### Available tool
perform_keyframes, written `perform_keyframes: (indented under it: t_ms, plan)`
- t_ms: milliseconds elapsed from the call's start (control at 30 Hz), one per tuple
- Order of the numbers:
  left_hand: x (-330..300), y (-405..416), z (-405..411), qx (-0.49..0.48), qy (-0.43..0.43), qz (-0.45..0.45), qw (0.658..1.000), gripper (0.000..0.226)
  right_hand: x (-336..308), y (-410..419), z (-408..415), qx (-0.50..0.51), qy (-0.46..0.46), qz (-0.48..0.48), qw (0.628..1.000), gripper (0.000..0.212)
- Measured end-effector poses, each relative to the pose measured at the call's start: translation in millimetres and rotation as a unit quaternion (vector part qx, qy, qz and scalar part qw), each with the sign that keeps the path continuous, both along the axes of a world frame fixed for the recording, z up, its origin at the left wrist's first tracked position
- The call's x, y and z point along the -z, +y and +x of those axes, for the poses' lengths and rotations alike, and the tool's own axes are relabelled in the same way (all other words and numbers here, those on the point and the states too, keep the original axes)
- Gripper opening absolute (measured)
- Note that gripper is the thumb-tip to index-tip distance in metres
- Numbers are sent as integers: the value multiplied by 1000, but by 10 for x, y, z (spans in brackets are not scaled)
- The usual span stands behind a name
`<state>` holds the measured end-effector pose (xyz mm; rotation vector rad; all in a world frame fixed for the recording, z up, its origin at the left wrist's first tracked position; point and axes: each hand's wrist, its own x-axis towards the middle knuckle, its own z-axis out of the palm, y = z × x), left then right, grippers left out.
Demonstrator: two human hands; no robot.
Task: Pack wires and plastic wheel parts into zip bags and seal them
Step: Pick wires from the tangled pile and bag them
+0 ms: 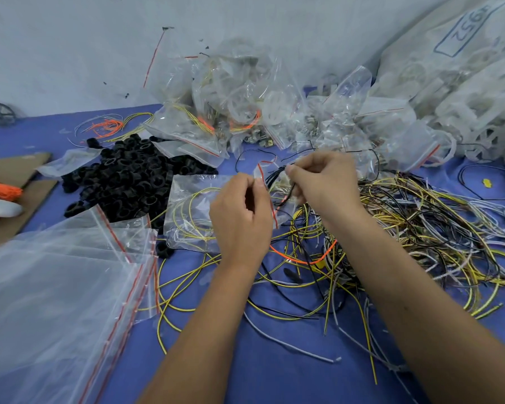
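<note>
our left hand (239, 217) curls its fingers and pinches the red-striped mouth of a clear zip bag (193, 211) holding yellow wire, above the blue table (274, 360). our right hand (324, 182) pinches a black wire bundle (277, 176) at that mouth, beside the loose wire pile (420, 228).

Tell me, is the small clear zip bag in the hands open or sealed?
Open: the left hand pinches the small clear zip bag mouth while the right hand feeds black wires in.
</note>
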<state>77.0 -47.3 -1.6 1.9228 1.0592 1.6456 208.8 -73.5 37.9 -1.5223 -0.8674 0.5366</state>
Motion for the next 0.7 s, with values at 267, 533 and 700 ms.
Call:
perform_keyframes:
  t_ms: [267,533,700]
  plan:
    - [23,44,-24,-59,-48,-43,996,29,-232,-4,90,70,76,91,990,20]
    - [57,71,-26,-77,-85,-133,984,29,-624,-72,204,71,192,263,943,20]
    - [49,78,-29,-78,-91,-149,982,32,-687,-86,256,76,179,271,943,19]
